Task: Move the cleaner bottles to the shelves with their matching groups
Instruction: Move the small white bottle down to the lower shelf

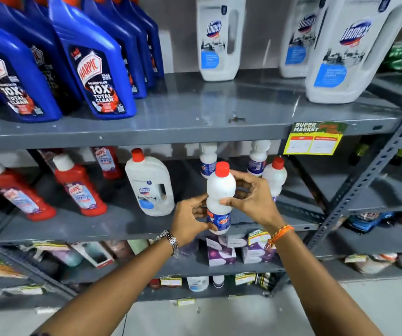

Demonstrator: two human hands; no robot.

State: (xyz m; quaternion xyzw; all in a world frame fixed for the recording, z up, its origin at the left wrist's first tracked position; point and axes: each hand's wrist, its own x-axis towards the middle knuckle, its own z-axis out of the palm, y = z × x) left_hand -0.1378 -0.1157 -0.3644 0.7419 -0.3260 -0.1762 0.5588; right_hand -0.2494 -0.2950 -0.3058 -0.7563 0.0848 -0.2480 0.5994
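A small white bottle with a red cap and blue label (220,187) is held upright in front of the middle shelf (98,229). My left hand (190,218) grips its lower part and my right hand (253,194) wraps its waist. Behind it stand similar white bottles, one with a red cap (275,175) and two half hidden under the upper shelf (208,161). A white Domex jug with a red cap (150,185) stands to the left, then red Harpic bottles (79,187). Blue Harpic bottles (98,76) and large white Domex jugs (219,40) fill the upper shelf (195,110).
A yellow supermarket price tag (315,139) hangs from the upper shelf's front edge. A slanted grey metal upright (364,180) runs down the right side. Boxed goods (220,253) sit on the lower shelf, with more packets further right. Light floor lies below.
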